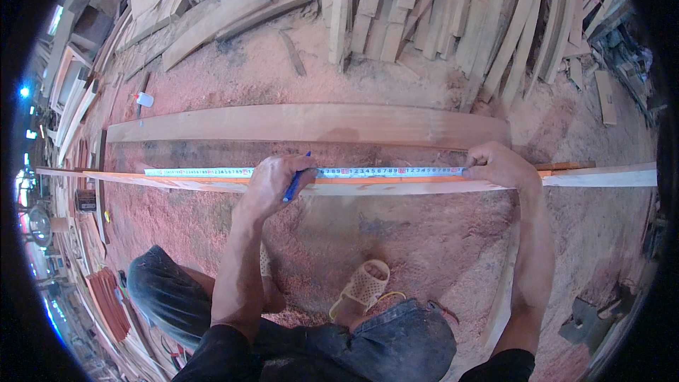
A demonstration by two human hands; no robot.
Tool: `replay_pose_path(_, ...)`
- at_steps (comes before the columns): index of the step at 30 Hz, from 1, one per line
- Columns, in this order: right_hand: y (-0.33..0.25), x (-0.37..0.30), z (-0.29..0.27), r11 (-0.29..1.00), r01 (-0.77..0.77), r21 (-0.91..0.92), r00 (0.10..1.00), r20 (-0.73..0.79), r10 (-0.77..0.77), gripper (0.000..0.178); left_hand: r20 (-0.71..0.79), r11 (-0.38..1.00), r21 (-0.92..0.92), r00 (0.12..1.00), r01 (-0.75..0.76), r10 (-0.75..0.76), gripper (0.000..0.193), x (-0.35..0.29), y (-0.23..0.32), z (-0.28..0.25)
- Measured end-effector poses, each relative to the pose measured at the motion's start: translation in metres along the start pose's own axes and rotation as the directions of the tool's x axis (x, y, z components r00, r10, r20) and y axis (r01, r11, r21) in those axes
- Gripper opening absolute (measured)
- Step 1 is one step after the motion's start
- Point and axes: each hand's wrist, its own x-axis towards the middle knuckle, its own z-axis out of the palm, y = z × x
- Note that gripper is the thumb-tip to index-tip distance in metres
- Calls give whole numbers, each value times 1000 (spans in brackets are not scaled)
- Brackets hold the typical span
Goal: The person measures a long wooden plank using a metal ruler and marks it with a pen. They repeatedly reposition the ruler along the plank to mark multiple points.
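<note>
A long, narrow wooden strip runs across in front of me, with an orange-lit edge and a pale side. Along it stretches a white tape measure with dark and red markings. My left hand is closed round a blue pen and rests over the tape's middle part. Farther right, my right hand grips the tape's right end with curled fingers, against the strip. Whether a tape case lies inside that hand is hidden. Past the right hand, a brown stick shows beside the strip.
Just beyond lies a wide plank on the sawdust-covered floor. Stacked boards fill the far side. A small white bottle stands far left; a dark metal piece lies near right. My sandalled foot is close below.
</note>
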Motion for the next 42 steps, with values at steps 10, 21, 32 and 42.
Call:
replay_pose_path(10, 6, -2, 1, 992, 68, -110, 997, -15, -70, 26, -219, 965, -261, 972, 25, -84, 27, 11, 69, 18)
replay_pose_path(21, -1, -7, 1, 997, 18, -71, 999, -44, -21, 30, -210, 842, -512, 975, -170, 69, 16, 50, 151, 125)
replay_pose_path(32, -2, -7, 0, 998, 28, -62, 999, -31, -30, 28, -221, 869, -475, 974, -142, 38, 15, 54, 154, 136)
replay_pose_path(42, -6, -9, -1, 998, -11, -58, 1000, -24, 9, 31, -284, 872, -449, 956, -196, 69, 13, 58, 158, 138)
